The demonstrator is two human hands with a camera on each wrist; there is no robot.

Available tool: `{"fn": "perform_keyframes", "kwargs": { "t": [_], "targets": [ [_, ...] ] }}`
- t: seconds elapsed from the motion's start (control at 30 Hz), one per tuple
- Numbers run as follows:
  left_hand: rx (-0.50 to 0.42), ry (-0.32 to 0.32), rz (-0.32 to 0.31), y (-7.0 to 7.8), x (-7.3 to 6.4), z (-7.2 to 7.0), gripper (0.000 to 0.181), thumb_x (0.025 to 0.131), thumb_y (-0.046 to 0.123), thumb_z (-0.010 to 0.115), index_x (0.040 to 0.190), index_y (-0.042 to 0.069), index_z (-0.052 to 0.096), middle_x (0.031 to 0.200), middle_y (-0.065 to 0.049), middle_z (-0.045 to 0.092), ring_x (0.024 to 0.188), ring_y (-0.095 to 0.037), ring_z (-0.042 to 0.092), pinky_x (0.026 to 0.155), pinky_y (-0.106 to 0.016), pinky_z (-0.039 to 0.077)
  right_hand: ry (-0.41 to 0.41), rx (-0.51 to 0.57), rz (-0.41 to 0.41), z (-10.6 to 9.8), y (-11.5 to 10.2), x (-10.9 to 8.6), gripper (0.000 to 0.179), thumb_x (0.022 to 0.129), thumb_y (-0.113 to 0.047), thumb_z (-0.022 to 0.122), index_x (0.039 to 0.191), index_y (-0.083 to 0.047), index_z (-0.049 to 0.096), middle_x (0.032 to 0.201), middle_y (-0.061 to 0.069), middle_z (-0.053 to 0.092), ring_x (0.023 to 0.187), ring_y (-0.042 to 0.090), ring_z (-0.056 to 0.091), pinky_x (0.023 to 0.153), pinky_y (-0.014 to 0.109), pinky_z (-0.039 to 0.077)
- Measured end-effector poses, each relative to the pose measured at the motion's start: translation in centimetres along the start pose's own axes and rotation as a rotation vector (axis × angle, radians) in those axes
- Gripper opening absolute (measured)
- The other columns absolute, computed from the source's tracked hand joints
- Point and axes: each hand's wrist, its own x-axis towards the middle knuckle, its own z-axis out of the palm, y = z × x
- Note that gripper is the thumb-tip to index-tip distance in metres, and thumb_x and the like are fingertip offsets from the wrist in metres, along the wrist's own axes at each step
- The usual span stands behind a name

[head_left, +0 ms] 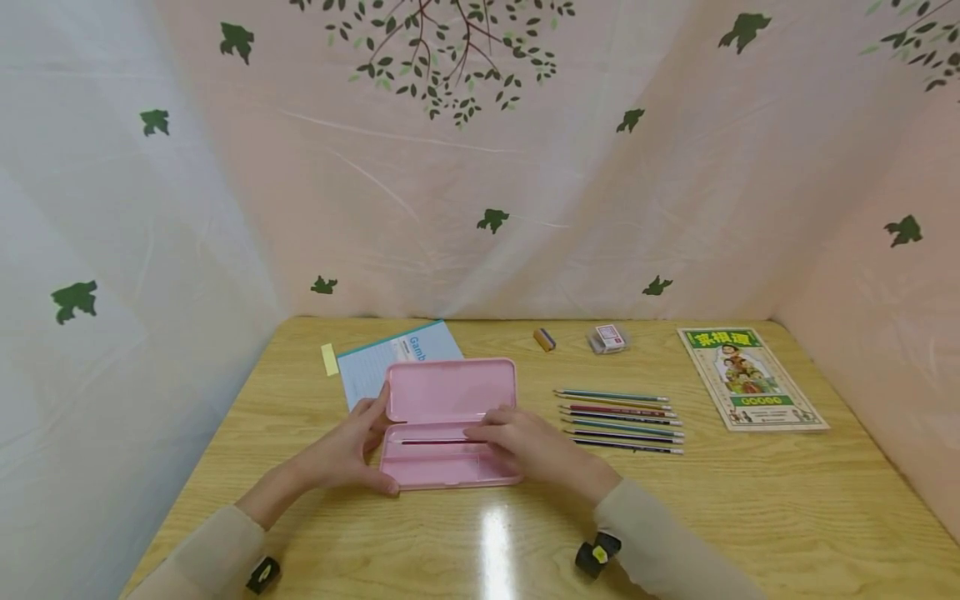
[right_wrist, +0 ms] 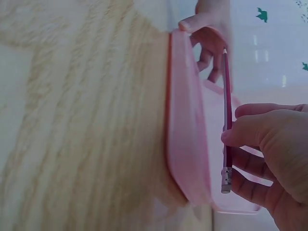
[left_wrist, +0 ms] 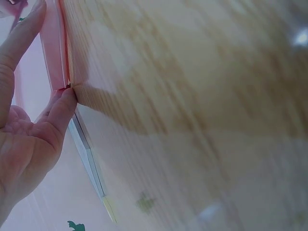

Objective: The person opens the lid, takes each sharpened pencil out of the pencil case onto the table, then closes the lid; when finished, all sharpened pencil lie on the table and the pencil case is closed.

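Observation:
A pink pencil case (head_left: 433,472) lies on the table with its lid (head_left: 452,390) raised at the back. My left hand (head_left: 358,450) holds the case's left end, thumb at the front corner and fingers by the hinge. Between thumb and fingers, my right hand (head_left: 517,442) pinches a dark red pencil (right_wrist: 227,86) over the case. The pencil's tip points left toward my other hand, and its eraser end (right_wrist: 226,186) sticks out below the thumb in the right wrist view. To the right, several pencils (head_left: 618,410) lie side by side.
Behind the case is a blue-and-white notebook (head_left: 363,371), with a yellow strip (head_left: 329,359) to its left. An orange-and-blue small block (head_left: 543,339) and a clear package with a red-and-white label (head_left: 608,339) sit at the back. An illustrated booklet (head_left: 750,379) lies far right.

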Motion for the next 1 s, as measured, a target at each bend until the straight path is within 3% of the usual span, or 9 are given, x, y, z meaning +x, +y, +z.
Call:
{"fn": "perform_keyframes", "kwargs": {
  "t": [0.17,0.33,0.43,0.7,1.0],
  "targets": [
    [0.004,0.003,0.006,0.2,-0.1,0.0,0.144,0.066,0.029,0.098,0.163,0.025,-0.009,0.144,-0.014,0.029,0.133,-0.029,0.041,0.115,-0.043,0.033,0.03,0.048,-0.017,-1.9,0.0,-1.3,0.039,0.091,0.002,0.073,0.129,-0.009,0.071,0.113,0.003,0.068,0.095,0.012,0.059,0.08,0.019,0.054],
    [0.004,0.0,0.006,0.2,-0.1,-0.3,0.144,0.067,0.03,0.098,0.163,0.023,-0.009,0.146,-0.015,0.027,0.134,-0.031,0.041,0.114,-0.045,0.034,0.136,0.059,-0.083,-3.6,1.1,-3.2,0.037,0.089,0.007,0.072,0.124,-0.003,0.072,0.106,0.005,0.071,0.085,0.012,0.06,0.068,0.019,0.054],
    [0.008,-0.003,0.002,0.2,-0.1,-0.3,0.144,0.067,0.03,0.097,0.163,0.021,-0.009,0.146,-0.015,0.027,0.133,-0.031,0.042,0.114,-0.045,0.034,0.165,0.061,-0.073,-4.6,1.9,-4.5,0.038,0.089,0.009,0.07,0.125,-0.003,0.071,0.102,0.003,0.07,0.079,0.009,0.056,0.061,0.017,0.049],
    [0.017,-0.003,0.008,0.1,-0.2,-0.2,0.142,0.069,0.032,0.096,0.163,0.019,-0.009,0.148,-0.017,0.025,0.133,-0.032,0.043,0.114,-0.047,0.034,0.194,0.021,0.003,-6.6,3.5,-8.9,0.045,0.087,0.013,0.07,0.129,-0.003,0.069,0.114,0.005,0.068,0.09,0.012,0.061,0.068,0.025,0.055],
    [0.012,0.0,0.015,-0.1,-0.1,0.0,0.142,0.068,0.032,0.097,0.163,0.019,-0.009,0.145,-0.016,0.028,0.133,-0.031,0.043,0.114,-0.047,0.034,0.221,-0.062,0.032,-7.3,5.7,-13.6,0.053,0.08,0.019,0.071,0.125,-0.009,0.071,0.11,0.002,0.065,0.088,0.009,0.058,0.065,0.026,0.053]
  ]
}}
